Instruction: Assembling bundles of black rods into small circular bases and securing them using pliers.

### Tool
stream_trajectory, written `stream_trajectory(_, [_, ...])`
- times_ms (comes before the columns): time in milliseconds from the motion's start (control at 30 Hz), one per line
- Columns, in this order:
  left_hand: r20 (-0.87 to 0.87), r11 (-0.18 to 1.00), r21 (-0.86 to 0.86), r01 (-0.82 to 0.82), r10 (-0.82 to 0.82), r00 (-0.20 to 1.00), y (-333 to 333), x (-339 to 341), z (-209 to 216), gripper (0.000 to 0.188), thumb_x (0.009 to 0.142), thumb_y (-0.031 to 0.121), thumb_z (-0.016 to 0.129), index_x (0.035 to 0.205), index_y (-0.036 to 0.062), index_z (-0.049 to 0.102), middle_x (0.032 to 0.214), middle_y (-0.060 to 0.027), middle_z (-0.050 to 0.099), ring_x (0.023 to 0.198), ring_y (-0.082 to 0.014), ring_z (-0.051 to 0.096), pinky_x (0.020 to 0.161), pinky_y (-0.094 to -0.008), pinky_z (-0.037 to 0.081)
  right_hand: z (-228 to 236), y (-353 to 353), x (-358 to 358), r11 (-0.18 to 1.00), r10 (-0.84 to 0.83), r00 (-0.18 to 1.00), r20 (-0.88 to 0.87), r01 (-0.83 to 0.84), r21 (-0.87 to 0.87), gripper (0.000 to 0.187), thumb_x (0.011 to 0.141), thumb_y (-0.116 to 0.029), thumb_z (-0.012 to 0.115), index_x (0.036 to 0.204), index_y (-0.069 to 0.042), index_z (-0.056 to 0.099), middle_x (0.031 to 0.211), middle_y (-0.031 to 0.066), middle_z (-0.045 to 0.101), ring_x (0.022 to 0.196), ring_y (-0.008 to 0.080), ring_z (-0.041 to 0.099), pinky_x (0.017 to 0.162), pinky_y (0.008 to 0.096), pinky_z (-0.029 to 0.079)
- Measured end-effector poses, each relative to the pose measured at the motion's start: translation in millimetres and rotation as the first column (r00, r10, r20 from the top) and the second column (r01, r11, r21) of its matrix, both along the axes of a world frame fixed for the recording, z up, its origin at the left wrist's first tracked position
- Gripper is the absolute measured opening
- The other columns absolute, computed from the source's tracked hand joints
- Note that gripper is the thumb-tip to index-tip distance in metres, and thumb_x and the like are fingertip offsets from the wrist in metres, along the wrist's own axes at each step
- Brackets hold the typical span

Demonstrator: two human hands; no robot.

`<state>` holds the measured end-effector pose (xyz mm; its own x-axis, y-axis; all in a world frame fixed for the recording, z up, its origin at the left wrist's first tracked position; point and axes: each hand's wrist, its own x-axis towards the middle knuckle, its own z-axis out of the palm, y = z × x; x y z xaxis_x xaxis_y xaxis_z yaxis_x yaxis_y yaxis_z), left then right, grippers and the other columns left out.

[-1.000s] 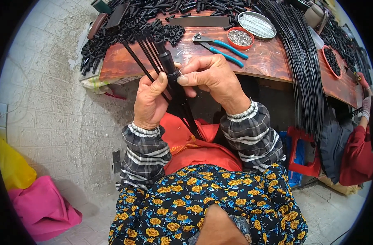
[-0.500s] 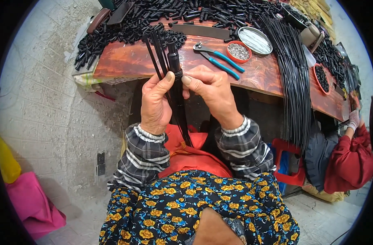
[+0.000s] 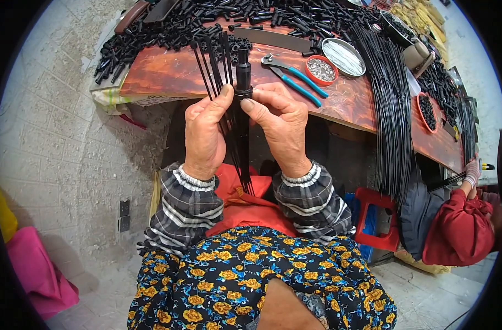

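In front of me, over the gap before the table, both hands are raised together. My left hand point(image 3: 204, 137) is closed, thumb and fingers pinching several thin black rods point(image 3: 211, 71) that fan out upward and run down toward my lap. My right hand point(image 3: 282, 129) grips a black stepped plastic tube point(image 3: 243, 77) by its ringed collar, thumb in front and fingers behind. The tube stands nearly upright just right of the rods. How the rods meet the collar is partly hidden by my thumbs and fingers.
Blue-handled pliers point(image 3: 308, 83) lie on the wooden table point(image 3: 168, 74) near a red bowl point(image 3: 307, 70) of small metal pieces. A metal dish point(image 3: 364, 66) holds white sticks. Black tubes point(image 3: 207, 25) heap behind; a long rod bundle point(image 3: 391, 121) overhangs the edge. Right, a red-sleeved co-worker point(image 3: 459, 231) sits.
The rods in my left hand are spread wider, and the tube stands a little farther right of them. My right hand has turned slightly more upright. The whole view has shifted a little.
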<state>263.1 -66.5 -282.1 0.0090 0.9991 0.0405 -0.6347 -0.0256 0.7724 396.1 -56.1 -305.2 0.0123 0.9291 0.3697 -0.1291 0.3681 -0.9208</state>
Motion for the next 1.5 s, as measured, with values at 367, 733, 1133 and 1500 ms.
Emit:
stream_trajectory(367, [-0.188,0.998,0.049,-0.030,0.039,0.981,0,-3,-1,0.021,0.085,-0.001,0.063,0.105,-0.0024,0.067,0.094,-0.0037,0.068,0.084,-0.0080,0.060,0.080,-0.0222,0.046,2,2,8,0.995,0.087,0.996,0.006,-0.086,-0.058,0.022,0.082,-0.010,0.073,0.100,0.001,0.070,0.090,0.0007,0.061,0.076,0.0058,0.055,0.059,0.0189,0.041])
stream_trajectory(733, [-0.244,0.997,0.039,-0.070,0.078,0.967,-6,0,5,0.017,0.084,0.001,0.063,0.100,-0.0022,0.069,0.086,-0.0001,0.066,0.077,-0.0056,0.057,0.072,-0.0207,0.044,17,-10,-1,0.968,0.120,0.986,-0.116,-0.142,-0.209,0.025,0.083,-0.011,0.071,0.104,0.002,0.067,0.077,0.0019,0.067,0.053,0.0047,0.057,0.041,0.0149,0.037])
stream_trajectory(1133, [-0.218,0.958,0.090,-0.271,0.285,0.933,-10,18,5,0.011,0.084,-0.001,0.064,0.094,-0.0034,0.066,0.088,0.0009,0.059,0.078,-0.0057,0.056,0.067,-0.0213,0.046,10,-9,-9,0.973,0.042,0.993,-0.107,-0.065,-0.220,0.026,0.086,-0.012,0.069,0.107,0.003,0.065,0.079,0.0010,0.066,0.054,0.0033,0.055,0.044,0.0144,0.038])
stream_trajectory(1500, [-0.012,0.999,-0.011,-0.040,0.040,0.999,-43,28,5,0.026,0.096,0.010,0.054,0.116,-0.0058,0.058,0.089,-0.0063,0.062,0.077,-0.0084,0.057,0.071,-0.0228,0.047,2,-6,18,0.948,0.126,0.956,-0.266,-0.195,-0.252,0.021,0.089,-0.013,0.065,0.103,0.002,0.066,0.079,-0.0006,0.066,0.059,0.0021,0.056,0.048,0.0147,0.042])
